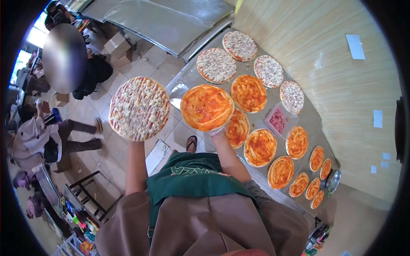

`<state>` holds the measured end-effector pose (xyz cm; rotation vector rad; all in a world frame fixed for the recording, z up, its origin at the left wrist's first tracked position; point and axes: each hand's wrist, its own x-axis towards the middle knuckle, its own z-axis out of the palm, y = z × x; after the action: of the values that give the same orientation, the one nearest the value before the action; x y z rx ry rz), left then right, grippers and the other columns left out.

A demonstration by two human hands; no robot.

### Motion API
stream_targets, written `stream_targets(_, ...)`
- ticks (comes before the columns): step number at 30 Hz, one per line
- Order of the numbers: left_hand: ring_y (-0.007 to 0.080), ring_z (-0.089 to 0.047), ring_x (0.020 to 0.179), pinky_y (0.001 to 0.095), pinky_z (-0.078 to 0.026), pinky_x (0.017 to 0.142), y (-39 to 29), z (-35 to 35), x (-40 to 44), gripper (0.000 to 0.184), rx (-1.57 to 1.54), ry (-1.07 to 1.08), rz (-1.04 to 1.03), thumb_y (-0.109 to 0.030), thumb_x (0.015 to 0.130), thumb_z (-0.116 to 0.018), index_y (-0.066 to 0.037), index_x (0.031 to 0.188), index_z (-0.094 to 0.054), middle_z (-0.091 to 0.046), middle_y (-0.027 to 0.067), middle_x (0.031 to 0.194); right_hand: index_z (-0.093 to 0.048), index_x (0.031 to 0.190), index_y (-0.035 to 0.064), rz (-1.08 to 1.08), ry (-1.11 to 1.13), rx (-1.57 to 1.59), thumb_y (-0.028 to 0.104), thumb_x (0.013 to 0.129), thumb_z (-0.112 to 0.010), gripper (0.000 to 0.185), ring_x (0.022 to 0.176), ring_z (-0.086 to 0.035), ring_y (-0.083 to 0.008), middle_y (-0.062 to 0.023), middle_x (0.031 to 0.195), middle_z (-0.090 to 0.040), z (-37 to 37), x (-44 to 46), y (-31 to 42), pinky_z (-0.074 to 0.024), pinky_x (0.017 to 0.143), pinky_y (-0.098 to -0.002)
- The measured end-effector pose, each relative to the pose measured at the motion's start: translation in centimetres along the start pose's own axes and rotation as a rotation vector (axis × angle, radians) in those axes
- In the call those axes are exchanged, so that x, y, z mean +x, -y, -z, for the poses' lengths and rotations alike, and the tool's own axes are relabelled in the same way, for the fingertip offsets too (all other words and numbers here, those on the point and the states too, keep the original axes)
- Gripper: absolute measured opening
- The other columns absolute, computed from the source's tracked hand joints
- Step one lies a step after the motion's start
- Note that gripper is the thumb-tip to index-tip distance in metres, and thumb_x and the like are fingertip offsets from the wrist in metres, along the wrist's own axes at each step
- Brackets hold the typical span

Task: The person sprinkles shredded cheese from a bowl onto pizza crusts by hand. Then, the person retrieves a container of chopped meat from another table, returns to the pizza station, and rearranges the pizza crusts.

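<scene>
A pizza topped with shredded cheese [139, 109] rests on my left hand, held out over the floor; the fingers are hidden beneath it and only the forearm [136, 166] shows. My right hand [218, 132], in a thin clear glove, holds up a pizza base spread with red sauce [206, 107] at the table's near edge, its fingers mostly under the crust. Beside it, several sauced bases [260, 147] lie on the metal table [267, 117]. Cheese-covered pizzas [216, 65] sit at the table's far end. Between them stands a clear plastic tub of chopped pink meat [278, 120].
A metal bowl [334, 181] stands near the right end of the table, by the smaller bases. Another metal surface [166, 23] is at the top. To the left are a person [38, 143], another person in dark clothes [92, 74], cardboard boxes [117, 46] and a dark metal frame [92, 194].
</scene>
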<state>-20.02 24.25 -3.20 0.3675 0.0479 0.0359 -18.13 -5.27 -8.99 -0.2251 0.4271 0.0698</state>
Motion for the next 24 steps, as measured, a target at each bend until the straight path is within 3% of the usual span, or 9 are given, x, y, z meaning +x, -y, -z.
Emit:
stream_targets(8, 0.0390, -0.037, 0.127, 0.0582, -0.033, 0.102, -4.7, -0.8, -4.4, 0.075, 0.058, -0.069, -0.072, -0.060, 0.086, -0.043, -0.011, 0.141, -0.031, -0.034, 0.0152, 0.143, -0.044, 0.128, -0.0006, 0.010, -0.124, 0.032, 0.032, 0.090, -0.052, 0.051, 0.117, -0.051, -0.0239, -0.0097, 0.127, -0.053, 0.0, 4.2, -4.9, -0.0397, 0.101, -0.0397)
stream_targets(15, 0.0384, -0.039, 0.127, 0.0567, -0.035, 0.102, -3.5, -1.8, -4.5, 0.074, 0.034, -0.054, -0.018, -0.059, 0.086, -0.044, -0.010, 0.141, -0.032, -0.036, 0.0155, 0.142, -0.044, 0.127, -0.0006, 0.044, -0.224, -0.075, 0.032, 0.090, -0.052, 0.050, 0.117, -0.051, -0.0237, -0.0097, 0.127, -0.053, -0.2, 3.8, -4.8, -0.0400, 0.101, -0.0393)
stream_targets(19, 0.0380, -0.040, 0.126, 0.0558, -0.036, 0.102, -1.3, -2.9, -3.4, 0.074, 0.020, -0.027, 0.059, -0.058, 0.086, -0.044, -0.010, 0.141, -0.032, -0.037, 0.0157, 0.142, -0.044, 0.127, -0.0006, 0.062, -0.247, -0.290, 0.031, 0.090, -0.052, 0.050, 0.117, -0.052, -0.0236, -0.0097, 0.127, -0.053, 1.7, 3.1, -4.2, -0.0401, 0.101, -0.0390)
stream_targets(21, 0.0384, -0.039, 0.127, 0.0570, -0.035, 0.102, 0.3, -3.8, -2.4, 0.077, 0.043, -0.095, 0.082, -0.060, 0.085, -0.043, -0.009, 0.141, -0.031, -0.037, 0.0160, 0.142, -0.051, 0.119, 0.0029, 0.104, -0.238, -0.625, 0.025, 0.090, -0.052, 0.036, 0.099, -0.055, -0.0201, -0.0084, 0.113, -0.057, 6.5, 4.4, -4.7, -0.0437, 0.087, -0.0344)
stream_targets(23, 0.0386, -0.037, 0.128, 0.0571, -0.034, 0.102, 2.4, -4.3, -1.3, 0.077, -0.009, -0.006, 0.184, -0.060, 0.085, -0.043, -0.009, 0.141, -0.031, -0.037, 0.0161, 0.142, -0.055, 0.115, 0.0039, 0.076, -0.165, -0.737, 0.022, 0.091, -0.051, 0.030, 0.092, -0.057, -0.0188, -0.0081, 0.107, -0.060, 6.5, 2.8, -3.6, -0.0457, 0.082, -0.0329)
stream_targets(24, 0.0383, -0.036, 0.128, 0.0573, -0.033, 0.103, 4.0, -6.1, -0.8, 0.077, -0.030, -0.012, 0.241, -0.061, 0.085, -0.044, -0.008, 0.140, -0.033, -0.037, 0.0161, 0.142, -0.055, 0.115, 0.0032, 0.030, -0.092, -0.682, 0.022, 0.091, -0.051, 0.031, 0.095, -0.057, -0.0192, -0.0084, 0.108, -0.060, 2.3, -0.5, -1.9, -0.0459, 0.083, -0.0338)
